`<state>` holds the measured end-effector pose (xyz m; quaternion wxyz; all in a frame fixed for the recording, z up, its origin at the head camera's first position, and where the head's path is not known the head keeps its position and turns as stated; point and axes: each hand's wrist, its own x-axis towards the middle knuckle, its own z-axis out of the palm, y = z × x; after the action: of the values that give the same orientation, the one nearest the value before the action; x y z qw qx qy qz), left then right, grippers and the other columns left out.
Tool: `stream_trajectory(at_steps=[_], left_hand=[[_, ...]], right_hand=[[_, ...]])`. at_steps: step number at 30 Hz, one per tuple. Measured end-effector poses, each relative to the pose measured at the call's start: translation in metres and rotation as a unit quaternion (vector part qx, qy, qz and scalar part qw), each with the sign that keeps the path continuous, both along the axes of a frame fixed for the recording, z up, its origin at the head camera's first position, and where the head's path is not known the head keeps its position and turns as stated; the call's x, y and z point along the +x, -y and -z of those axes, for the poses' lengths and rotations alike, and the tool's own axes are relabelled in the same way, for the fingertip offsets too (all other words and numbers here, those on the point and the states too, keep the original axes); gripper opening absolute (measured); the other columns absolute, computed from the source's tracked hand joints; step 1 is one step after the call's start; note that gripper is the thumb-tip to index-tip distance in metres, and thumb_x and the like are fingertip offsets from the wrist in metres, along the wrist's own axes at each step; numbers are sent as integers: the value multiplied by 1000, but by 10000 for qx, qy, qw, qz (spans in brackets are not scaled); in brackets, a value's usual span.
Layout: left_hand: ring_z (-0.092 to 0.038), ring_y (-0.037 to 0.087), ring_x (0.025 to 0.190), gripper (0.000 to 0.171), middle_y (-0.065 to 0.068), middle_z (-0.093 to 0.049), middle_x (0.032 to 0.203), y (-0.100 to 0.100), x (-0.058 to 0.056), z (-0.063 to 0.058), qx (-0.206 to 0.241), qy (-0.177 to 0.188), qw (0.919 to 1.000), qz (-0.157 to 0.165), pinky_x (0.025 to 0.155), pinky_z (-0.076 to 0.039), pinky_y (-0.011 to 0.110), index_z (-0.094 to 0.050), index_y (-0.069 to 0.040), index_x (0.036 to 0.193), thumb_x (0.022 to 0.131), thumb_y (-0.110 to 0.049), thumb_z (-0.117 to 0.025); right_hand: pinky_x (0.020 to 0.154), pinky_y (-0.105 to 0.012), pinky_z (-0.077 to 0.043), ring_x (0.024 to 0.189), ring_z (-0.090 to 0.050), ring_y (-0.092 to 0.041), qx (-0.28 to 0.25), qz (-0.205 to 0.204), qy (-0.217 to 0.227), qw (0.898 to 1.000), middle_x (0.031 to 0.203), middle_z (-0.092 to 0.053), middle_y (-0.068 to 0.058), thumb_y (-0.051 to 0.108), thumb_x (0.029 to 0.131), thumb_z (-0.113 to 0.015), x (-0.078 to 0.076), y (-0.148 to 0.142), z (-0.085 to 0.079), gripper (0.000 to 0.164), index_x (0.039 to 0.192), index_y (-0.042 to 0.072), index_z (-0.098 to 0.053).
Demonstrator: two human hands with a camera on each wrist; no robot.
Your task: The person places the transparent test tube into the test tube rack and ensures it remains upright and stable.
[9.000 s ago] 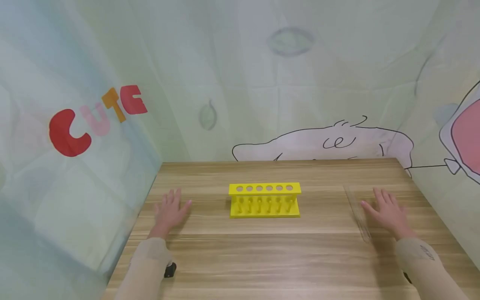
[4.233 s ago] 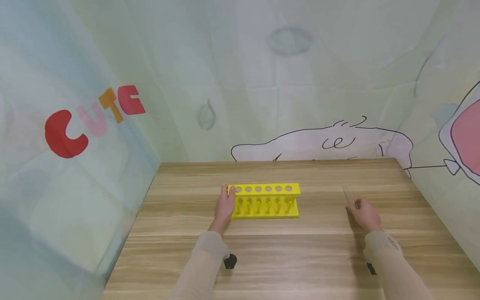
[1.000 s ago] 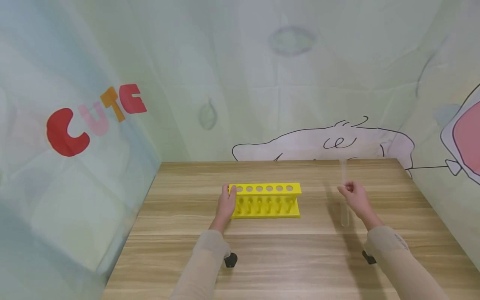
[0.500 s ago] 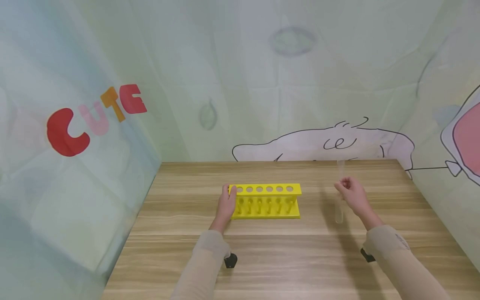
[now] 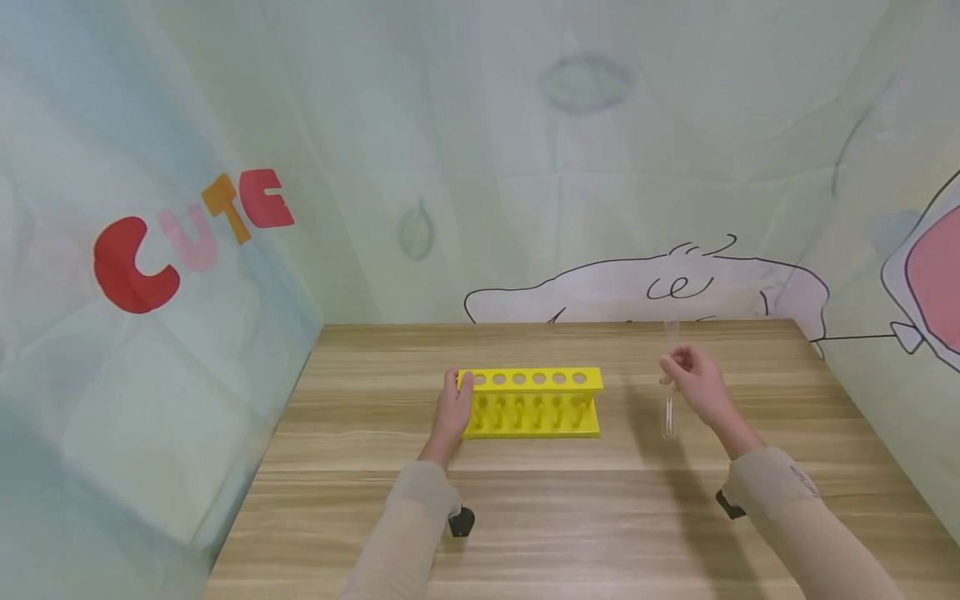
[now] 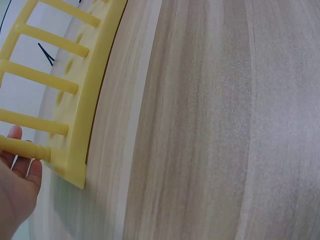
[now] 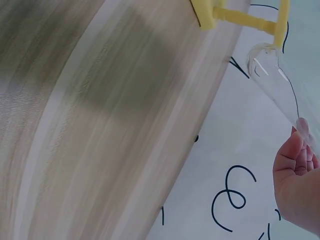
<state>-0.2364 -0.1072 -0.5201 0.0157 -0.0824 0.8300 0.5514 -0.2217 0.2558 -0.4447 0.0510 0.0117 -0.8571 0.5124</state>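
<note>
A yellow test tube rack (image 5: 528, 380) with a row of round holes on top and pegs below stands mid-table. My left hand (image 5: 452, 408) grips its left end; in the left wrist view its fingers curl round the rack's end post (image 6: 25, 148). To the right of the rack, my right hand (image 5: 696, 382) pinches a clear glass test tube (image 5: 669, 418) by its middle. The tube is upright in the head view, rounded end down, above the table and apart from the rack. In the right wrist view the tube's rounded end (image 7: 263, 60) shows close up.
The wood-grain table (image 5: 570, 517) reaches back to a pale fabric curtain (image 5: 420, 125) with printed drawings. Another curtain wall with coloured letters (image 5: 137, 265) runs along the left side. A dark wrist camera (image 5: 462, 522) sits under the left sleeve.
Earlier the test tube lay on the table and both hands were apart from things. The left hand took hold of the rack. The right hand picked up the tube, stood it upright and moved left.
</note>
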Motion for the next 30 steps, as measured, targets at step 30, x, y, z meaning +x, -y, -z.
stream_trajectory(at_steps=[30], left_hand=[[-31,31,129,66,15,-34,139,0,1,-1,-9,42,10000,11,106,-25,48,-26,-10,135,89,-57,-25]], right_hand=[[59,-19,-50,66,-58,-3,-536,-317,-235,9978,81,-62,2,14,87,-53,-7,28,-26,26,104,-3,-44]])
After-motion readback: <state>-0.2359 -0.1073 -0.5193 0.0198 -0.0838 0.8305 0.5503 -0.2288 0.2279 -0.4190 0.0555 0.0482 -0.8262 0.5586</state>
